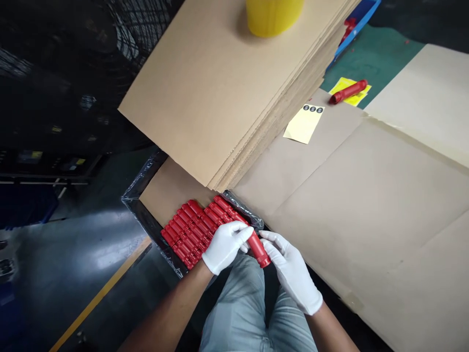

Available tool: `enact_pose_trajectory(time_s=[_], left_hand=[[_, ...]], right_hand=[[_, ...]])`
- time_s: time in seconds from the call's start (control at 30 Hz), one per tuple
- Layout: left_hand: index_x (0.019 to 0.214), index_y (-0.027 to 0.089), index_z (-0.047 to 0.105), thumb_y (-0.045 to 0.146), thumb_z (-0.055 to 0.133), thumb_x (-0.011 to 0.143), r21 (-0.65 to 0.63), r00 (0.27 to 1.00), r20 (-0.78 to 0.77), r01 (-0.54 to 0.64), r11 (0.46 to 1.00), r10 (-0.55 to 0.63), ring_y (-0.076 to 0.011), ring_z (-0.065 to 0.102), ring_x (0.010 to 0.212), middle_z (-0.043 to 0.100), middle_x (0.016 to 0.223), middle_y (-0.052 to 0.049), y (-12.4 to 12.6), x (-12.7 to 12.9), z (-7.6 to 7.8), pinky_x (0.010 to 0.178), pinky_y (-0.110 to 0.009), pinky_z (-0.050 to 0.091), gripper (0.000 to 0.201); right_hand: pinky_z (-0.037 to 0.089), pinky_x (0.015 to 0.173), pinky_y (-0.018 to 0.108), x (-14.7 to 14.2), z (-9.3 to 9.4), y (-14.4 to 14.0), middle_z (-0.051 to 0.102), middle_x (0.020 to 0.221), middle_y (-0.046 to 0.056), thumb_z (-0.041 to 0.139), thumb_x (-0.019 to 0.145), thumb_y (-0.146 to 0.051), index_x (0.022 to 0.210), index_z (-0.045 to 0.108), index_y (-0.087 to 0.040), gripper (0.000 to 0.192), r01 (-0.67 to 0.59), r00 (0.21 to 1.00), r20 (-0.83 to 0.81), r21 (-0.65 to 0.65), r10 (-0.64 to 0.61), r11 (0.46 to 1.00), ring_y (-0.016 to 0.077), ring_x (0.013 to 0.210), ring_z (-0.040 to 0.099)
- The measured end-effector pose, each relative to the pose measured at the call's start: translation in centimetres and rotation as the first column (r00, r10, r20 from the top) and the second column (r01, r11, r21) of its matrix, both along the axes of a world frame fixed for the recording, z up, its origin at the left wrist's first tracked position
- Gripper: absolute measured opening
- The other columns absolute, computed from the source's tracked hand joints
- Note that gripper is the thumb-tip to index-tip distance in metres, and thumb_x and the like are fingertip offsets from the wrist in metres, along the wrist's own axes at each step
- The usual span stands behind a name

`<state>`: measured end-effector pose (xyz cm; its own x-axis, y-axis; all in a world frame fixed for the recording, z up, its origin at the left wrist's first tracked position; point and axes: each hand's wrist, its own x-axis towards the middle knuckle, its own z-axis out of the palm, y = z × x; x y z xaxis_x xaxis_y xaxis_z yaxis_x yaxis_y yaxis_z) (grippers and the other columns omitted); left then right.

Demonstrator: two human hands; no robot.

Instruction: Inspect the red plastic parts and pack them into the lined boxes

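Observation:
A ribbed red plastic tube [258, 248] is held at a slant above my knees. My left hand [227, 244], in a white glove, pinches its upper part between thumb and fingers. On its other side, my gloved right hand [289, 266] has thumb and fingertips close against the tube's lower part; whether they grip it firmly is hard to see. Just beyond my left hand, rows of similar red tubes [190, 230] lie side by side in a cardboard-lined box with a black plastic-wrapped rim [154, 234]. My left hand hides some of these tubes.
A tall stack of cardboard sheets [205, 98] overhangs the box, with a yellow container [273, 17] on top. Right of it, a paper-covered table [366, 195] bears a yellow label sheet [305, 123] and another red tube [348, 92]. A blue bin [357, 32] stands behind.

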<state>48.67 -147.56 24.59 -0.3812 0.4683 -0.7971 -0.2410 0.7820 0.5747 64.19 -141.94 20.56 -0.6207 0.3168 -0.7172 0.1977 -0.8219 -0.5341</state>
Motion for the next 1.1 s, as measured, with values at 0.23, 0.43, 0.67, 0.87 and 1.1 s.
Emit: enact_pose_trajectory(time_s=[0.23,0.43,0.67,0.87,1.1], left_hand=[[0.07,0.015,0.064,0.035,0.059,0.081,0.07,0.999,-0.012,0.046,0.997,-0.045,-0.0111,0.056,0.056,0.06,0.065,0.001,0.1,1.1,-1.0,0.054,-0.022,0.048,0.024],[0.084,0.016,0.063,0.051,0.058,0.08,0.104,0.94,-0.334,-0.033,0.994,0.066,-0.019,0.062,0.08,0.066,0.083,-0.005,-3.9,-7.0,-1.5,0.076,-0.032,0.053,0.036],[0.074,0.015,0.06,0.041,0.06,0.087,-0.034,0.798,-0.602,0.004,0.999,-0.023,-0.017,0.062,0.082,0.065,0.081,-0.002,-6.4,-20.2,-6.5,0.085,-0.039,0.049,0.029],[0.086,0.015,0.065,0.036,0.059,0.09,-0.209,0.754,-0.601,0.171,0.963,-0.265,-0.0211,0.06,0.105,0.067,0.103,-0.006,-8.1,-20.3,-9.9,0.097,-0.046,0.044,0.022],[0.094,0.015,0.063,0.037,0.053,0.092,-0.341,0.705,-0.566,0.27,0.9,-0.426,-0.0207,0.06,0.1,0.066,0.101,-0.007,-8.9,-21.0,-8.7,0.094,-0.043,0.045,0.024]], right_hand=[[0.05,0.084,0.034,-1.3,0.3,1.8,0.072,0.096,0.006,0.076,0.074,-0.048,0.11,0.062,-0.016,0.049,-0.084,0.978,-0.199,-0.08,0.067,0.993,0.0185,0.085,0.065],[0.046,0.098,0.042,3.5,-1.0,2.6,0.057,0.134,0.015,0.079,0.07,-0.047,0.138,0.045,-0.02,0.081,-0.336,0.938,-0.117,-0.093,0.325,0.937,0.0263,0.118,0.055],[0.044,0.105,0.043,4.9,-2.1,1.2,0.056,0.134,0.02,0.075,0.065,-0.063,0.131,0.051,-0.015,0.085,-0.401,0.914,0.031,-0.083,0.404,0.912,0.0299,0.122,0.053],[0.045,0.104,0.046,3.1,-2.4,0.2,0.058,0.132,0.018,0.073,0.063,-0.067,0.128,0.055,-0.017,0.084,-0.442,0.895,0.031,-0.083,0.445,0.893,0.0311,0.121,0.055],[0.046,0.103,0.048,2.1,-2.4,0.4,0.06,0.13,0.018,0.072,0.062,-0.069,0.127,0.058,-0.018,0.083,-0.44,0.895,0.053,-0.066,0.444,0.895,0.0324,0.121,0.055]])
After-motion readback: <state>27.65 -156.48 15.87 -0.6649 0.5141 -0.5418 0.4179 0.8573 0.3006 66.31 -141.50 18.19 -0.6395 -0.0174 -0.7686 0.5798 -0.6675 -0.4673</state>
